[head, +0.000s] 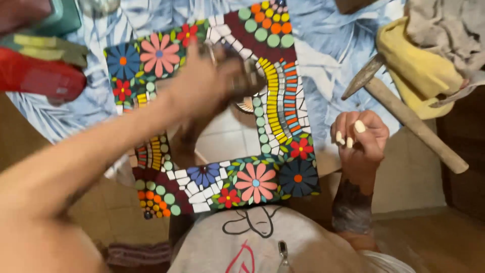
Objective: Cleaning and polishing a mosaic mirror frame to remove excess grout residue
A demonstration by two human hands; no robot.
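Your left hand point(202, 83) is blurred over the square mosaic frame of coloured flower and dot tiles point(275, 116), closed around something dark that I cannot make out; you seem mid-rub on its surface. Your right hand point(361, 139), fingers curled together, steadies the frame's edge, near a wooden-handled hammer point(404, 114).

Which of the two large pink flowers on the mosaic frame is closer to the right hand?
The large pink mosaic flower on the bottom edge of the mosaic frame, between a blue and a dark flower, is closer to the right hand; the other sits top-left.
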